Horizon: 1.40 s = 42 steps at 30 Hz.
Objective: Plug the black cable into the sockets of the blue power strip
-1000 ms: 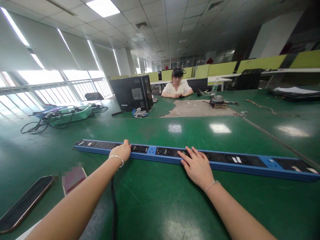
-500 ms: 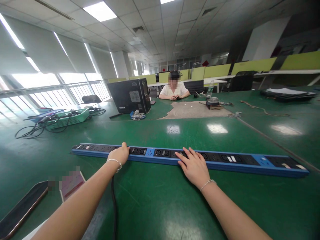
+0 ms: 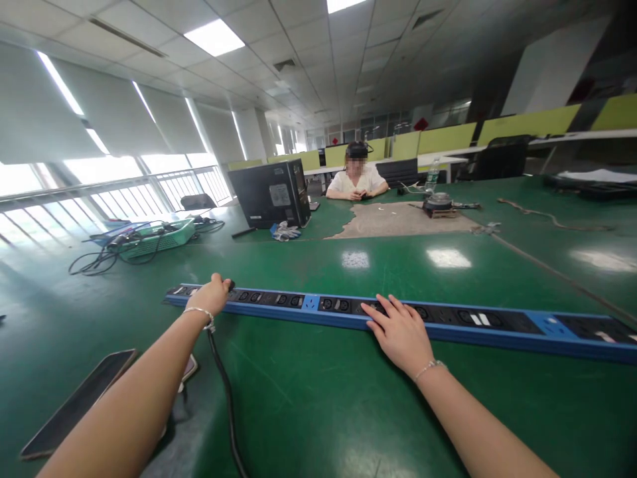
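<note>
A long blue and black power strip (image 3: pixel 279 312) lies across the green table. My left hand (image 3: pixel 211 295) is closed on a black plug (image 3: pixel 231 285) above the strip's left part; a black cable (image 3: pixel 227 392) runs down from under that hand toward the bottom edge. My right hand (image 3: pixel 402 334) rests on the strip right of its middle, fingers spread over the sockets and nothing gripped.
A phone (image 3: pixel 82 401) lies at the lower left, partly behind my left forearm. Farther back are a green basket of cables (image 3: pixel 162 239), a black computer case (image 3: pixel 271 194), gloves (image 3: pixel 285 232) and a seated person (image 3: pixel 356 179).
My left hand has moved left along the strip and lifted slightly, with the plug now showing. My right hand stays on the strip. The whole view has shifted a little.
</note>
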Each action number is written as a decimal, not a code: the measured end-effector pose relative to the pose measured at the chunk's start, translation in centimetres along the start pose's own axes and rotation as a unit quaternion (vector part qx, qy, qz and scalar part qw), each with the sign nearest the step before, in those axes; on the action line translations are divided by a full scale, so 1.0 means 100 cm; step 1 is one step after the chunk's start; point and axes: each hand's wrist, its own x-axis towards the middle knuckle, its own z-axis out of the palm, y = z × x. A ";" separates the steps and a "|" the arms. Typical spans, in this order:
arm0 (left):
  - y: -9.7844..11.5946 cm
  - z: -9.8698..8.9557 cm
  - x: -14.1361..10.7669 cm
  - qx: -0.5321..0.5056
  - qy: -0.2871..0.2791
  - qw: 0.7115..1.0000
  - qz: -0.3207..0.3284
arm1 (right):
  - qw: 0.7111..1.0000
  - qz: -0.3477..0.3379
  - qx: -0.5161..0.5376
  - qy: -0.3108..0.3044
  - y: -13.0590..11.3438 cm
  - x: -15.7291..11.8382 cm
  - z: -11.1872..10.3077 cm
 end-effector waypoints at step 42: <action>0.165 0.010 -0.068 -0.051 -0.094 0.978 0.179 | 1.000 0.013 0.018 -0.011 -0.002 0.000 -0.004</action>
